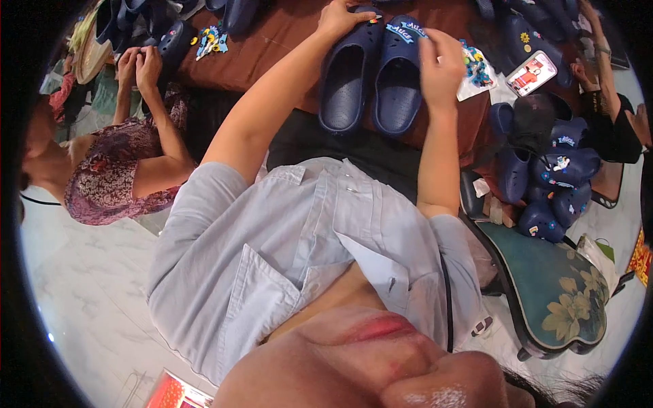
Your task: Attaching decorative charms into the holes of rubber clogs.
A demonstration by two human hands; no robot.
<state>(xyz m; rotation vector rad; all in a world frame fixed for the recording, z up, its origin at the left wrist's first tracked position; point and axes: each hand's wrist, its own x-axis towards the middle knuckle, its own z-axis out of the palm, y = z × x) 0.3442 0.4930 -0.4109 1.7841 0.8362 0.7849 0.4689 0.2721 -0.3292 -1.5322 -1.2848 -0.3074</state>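
Item: pair of navy clogs, side by side on the brown bench (272,41) before me. My left hand (343,17) rests fingers-down on the toe of the left clog (348,78), pressing rather than gripping. My right hand (441,64) is clenched at the toe of the right clog (396,78); whether it pinches anything, I cannot tell. Near it: a sheet of coloured charms (476,71). Further right: a heap of navy clogs (551,183). At left: another person's hands (138,66) on a clog.
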